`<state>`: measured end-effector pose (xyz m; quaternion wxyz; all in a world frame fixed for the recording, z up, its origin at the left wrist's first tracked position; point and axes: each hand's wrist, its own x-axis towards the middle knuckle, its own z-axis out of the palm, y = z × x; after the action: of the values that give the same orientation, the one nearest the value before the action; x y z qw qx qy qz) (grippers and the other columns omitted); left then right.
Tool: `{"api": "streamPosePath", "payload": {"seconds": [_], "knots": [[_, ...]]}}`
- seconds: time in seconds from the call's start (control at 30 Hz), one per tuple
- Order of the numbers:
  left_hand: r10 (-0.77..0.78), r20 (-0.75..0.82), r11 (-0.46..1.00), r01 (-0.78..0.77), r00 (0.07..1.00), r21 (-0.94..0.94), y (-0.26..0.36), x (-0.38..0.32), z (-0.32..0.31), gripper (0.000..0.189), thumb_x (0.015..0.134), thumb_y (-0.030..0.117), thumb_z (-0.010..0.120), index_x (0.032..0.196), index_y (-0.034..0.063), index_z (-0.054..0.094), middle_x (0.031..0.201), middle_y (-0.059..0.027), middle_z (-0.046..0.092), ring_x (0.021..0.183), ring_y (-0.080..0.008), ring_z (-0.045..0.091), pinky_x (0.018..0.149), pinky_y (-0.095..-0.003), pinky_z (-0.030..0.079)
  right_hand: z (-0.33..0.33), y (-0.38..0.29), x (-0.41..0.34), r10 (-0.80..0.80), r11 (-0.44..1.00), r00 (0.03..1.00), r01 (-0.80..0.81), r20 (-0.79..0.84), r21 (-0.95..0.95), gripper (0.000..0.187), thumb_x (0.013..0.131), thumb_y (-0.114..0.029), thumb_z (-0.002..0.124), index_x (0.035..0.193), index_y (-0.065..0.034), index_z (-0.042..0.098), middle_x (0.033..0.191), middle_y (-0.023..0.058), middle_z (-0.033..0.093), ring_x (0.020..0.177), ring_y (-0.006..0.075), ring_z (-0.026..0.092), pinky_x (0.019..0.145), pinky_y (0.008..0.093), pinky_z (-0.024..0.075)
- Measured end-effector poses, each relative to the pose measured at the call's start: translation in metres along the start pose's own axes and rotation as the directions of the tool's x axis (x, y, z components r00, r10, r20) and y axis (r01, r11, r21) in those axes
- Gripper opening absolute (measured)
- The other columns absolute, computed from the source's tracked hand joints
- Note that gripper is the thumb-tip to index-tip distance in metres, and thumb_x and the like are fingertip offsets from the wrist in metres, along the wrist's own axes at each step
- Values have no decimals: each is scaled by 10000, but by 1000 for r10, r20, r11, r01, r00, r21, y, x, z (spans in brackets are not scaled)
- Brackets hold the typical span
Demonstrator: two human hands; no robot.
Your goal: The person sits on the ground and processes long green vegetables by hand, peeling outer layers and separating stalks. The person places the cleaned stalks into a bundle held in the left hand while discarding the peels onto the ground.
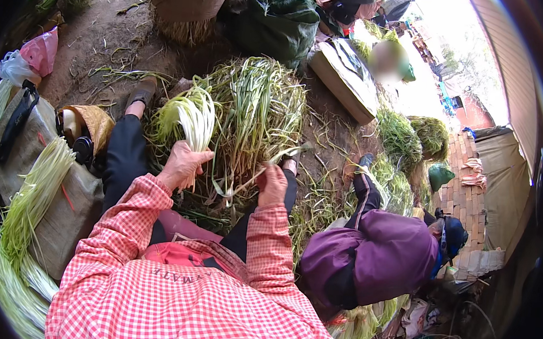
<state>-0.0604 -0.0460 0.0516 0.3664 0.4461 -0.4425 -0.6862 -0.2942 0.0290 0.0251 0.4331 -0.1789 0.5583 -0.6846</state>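
Note:
In my left hand (182,163) I grip a bunch of pale stalks (195,123), white along the middle and yellow-green at the drooping tips, possibly blanched garlic chives. Their lower ends stick out below my fist. My right hand (273,184) pinches a long, limp leafy stalk (279,156) between thumb and fingers. A thin brownish strand runs from those fingers down to the left. Between my legs and just beyond both hands stands a large heap of untrimmed leafy stalks (261,106), green on top and straw-brown at the sides.
To my left, pale cleaned stalks (34,201) lie over a grey sack-covered block (67,231), beside a tan bag (92,123). At right a person in a purple top (373,259) bends over near more green bundles (397,135). A dark green sack (280,25) stands beyond the heap.

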Motion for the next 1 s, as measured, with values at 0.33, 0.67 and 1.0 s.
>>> {"api": "streamPosePath", "payload": {"seconds": [0.33, 0.67, 1.0], "knots": [[-102, 130, 985, 118, 986, -129, 7, -8, 6, 220, 778, 123, 738, 947, 22, 640, 729, -14, 622, 531, -78, 547, 488, -225, 461, 47, 44, -45, 139, 942, 881, 23, 453, -335, 178, 899, -147, 646, 991, 4, 658, 778, -44, 606, 655, 25, 501, 575, 183, 407], [-32, 94, 991, 44, 995, -128, 1, -4, 9, 190, 758, 62, 710, 926, 6, 641, 722, -14, 612, 530, -80, 549, 470, -219, 456, 51, 45, -38, 16, 947, 949, 87, 314, -310, 126, 893, -114, 635, 923, 9, 641, 722, -58, 567, 614, 23, 476, 533, 191, 396], [47, 36, 999, -47, 998, 8, 1, -1, 2, 234, 757, 143, 771, 906, 7, 653, 704, -1, 609, 512, -67, 517, 452, -228, 442, 37, 18, -18, 16, 989, 997, -3, 81, -148, 155, 891, -217, 665, 870, -72, 614, 650, -36, 596, 482, 34, 496, 432, 179, 359]]}}
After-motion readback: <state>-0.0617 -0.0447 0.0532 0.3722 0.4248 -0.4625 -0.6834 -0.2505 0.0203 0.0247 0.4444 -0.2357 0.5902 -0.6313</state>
